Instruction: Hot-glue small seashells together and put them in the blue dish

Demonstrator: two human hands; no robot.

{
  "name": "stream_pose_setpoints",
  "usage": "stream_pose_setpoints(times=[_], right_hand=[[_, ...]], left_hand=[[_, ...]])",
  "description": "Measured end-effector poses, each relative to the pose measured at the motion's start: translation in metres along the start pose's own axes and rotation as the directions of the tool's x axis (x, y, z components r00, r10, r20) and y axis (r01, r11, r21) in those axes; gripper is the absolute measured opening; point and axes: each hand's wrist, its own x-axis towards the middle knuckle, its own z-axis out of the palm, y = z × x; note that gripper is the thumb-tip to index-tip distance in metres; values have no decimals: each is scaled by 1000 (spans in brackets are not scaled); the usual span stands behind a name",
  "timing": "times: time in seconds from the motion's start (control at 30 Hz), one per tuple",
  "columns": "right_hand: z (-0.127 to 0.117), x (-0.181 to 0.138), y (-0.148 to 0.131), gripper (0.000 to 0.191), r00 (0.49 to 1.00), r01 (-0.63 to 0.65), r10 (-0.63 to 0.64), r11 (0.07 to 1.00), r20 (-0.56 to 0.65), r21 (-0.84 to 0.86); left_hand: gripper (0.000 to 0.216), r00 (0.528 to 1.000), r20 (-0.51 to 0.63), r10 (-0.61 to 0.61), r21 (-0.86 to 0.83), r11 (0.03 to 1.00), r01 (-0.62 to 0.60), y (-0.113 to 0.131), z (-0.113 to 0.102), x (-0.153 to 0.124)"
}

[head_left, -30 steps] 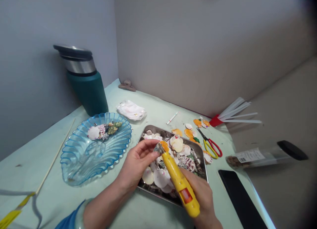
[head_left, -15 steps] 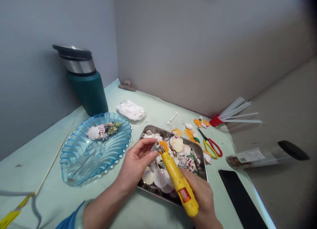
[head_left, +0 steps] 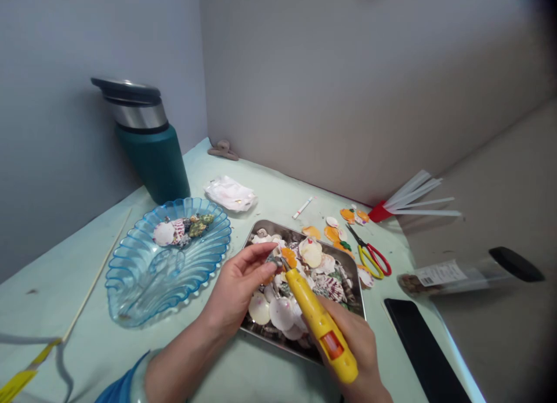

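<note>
My left hand pinches a small dark shell over a metal tray heaped with seashells. My right hand grips a yellow glue gun whose tip touches the held shell. Both hands hover above the near half of the tray. Left of the tray stands a blue shell-shaped glass dish with a few decorated shells at its far side.
A teal flask stands at the back left. Scissors, orange shells, glue sticks, a white wrapper, a clear tube and a black phone lie on the right. A thin wooden stick lies on the left.
The glue gun's rear end has dropped slightly toward me while its tip stays at the shell. My left hand has barely shifted.
</note>
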Motion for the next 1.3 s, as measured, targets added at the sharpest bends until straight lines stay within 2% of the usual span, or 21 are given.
stream_pose_setpoints(times=[0.3,0.67,1.03,1.3], right_hand=[[3,-5,2,17,990,-142,142,988,1,61],[-4,4,-6,11,968,-243,236,965,81,101],[-3,0,-2,14,985,-171,170,983,26,60],[-1,-5,1,17,982,-188,187,982,28,31]], left_hand=[[33,997,23,-70,-55,996,71,7,3,-3],[36,997,40,-63,-31,997,64,3,-1,-1],[34,997,35,-63,-63,996,65,4,1,-1],[34,997,24,-72,-71,995,74,6,3,-1]])
